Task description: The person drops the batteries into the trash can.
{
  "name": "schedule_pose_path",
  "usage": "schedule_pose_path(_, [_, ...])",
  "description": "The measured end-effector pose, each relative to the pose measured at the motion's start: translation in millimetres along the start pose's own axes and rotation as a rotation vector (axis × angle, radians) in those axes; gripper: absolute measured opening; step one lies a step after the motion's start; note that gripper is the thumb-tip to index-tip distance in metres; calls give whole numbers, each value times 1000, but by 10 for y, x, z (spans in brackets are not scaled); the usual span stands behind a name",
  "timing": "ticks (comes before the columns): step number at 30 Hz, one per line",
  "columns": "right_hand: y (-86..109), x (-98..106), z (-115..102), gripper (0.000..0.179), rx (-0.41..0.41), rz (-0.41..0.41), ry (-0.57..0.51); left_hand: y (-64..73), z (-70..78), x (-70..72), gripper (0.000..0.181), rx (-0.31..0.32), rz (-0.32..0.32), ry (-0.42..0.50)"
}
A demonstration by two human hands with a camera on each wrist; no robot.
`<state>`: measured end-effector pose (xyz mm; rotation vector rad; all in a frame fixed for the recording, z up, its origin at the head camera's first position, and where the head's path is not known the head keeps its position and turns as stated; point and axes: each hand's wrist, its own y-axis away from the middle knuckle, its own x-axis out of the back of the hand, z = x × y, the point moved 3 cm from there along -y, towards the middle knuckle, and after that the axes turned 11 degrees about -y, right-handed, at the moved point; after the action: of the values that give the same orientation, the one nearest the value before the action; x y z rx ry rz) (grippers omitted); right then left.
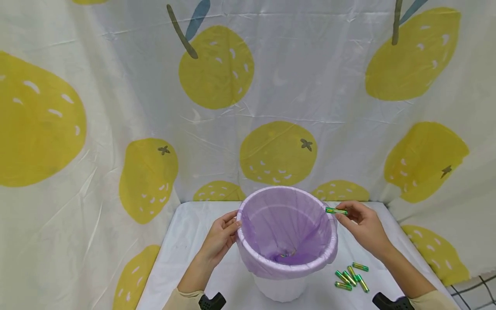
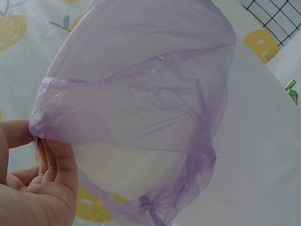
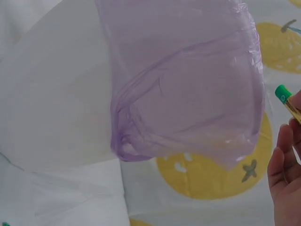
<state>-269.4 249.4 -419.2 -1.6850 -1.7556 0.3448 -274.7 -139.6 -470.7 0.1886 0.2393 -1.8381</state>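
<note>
A white trash can (image 1: 280, 289) lined with a purple plastic bag (image 1: 286, 269) stands upright at the middle of the table. My left hand (image 1: 221, 239) pinches its left rim, thumb on one side and fingers on the other; the left wrist view shows the bag's folded edge (image 2: 51, 110) in that grip. With thumb and fingers my right hand (image 1: 366, 228) holds a green and gold battery (image 1: 336, 211) at the can's right rim. Its green end (image 3: 282, 93) shows in the right wrist view. Down inside the bag lies something small and green (image 1: 286, 255).
Several loose green batteries (image 1: 343, 286) lie on the white-covered table (image 1: 190, 228), right of the can. Behind and beside it hangs a curtain (image 1: 279, 103) printed with yellow fruit. A black wire grid (image 1: 478, 292) shows past the table's right side.
</note>
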Motion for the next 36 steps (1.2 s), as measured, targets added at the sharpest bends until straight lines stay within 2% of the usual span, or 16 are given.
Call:
schedule_pose_path(10, [-163,-227,-41,28,52,-46,-17,-4,5,-15,52,-1,-1,-7])
schedule_pose_path(16, [-279,-387,-15,26,51,-89,-46,9,16,-7,53,4,20,-7])
schedule_pose_path(25, [-439,-611,-61,21,57,-128,-64,1,14,-1,54,5,16,-2])
schedule_pose_path(30, [-503,-656,-97,22,67,-144,-55,-5,10,-2,53,-3,11,2])
schedule_pose_path(36, [-481,-640,-93,21,85,-174,-22,-6,-1,-8,53,4,8,11])
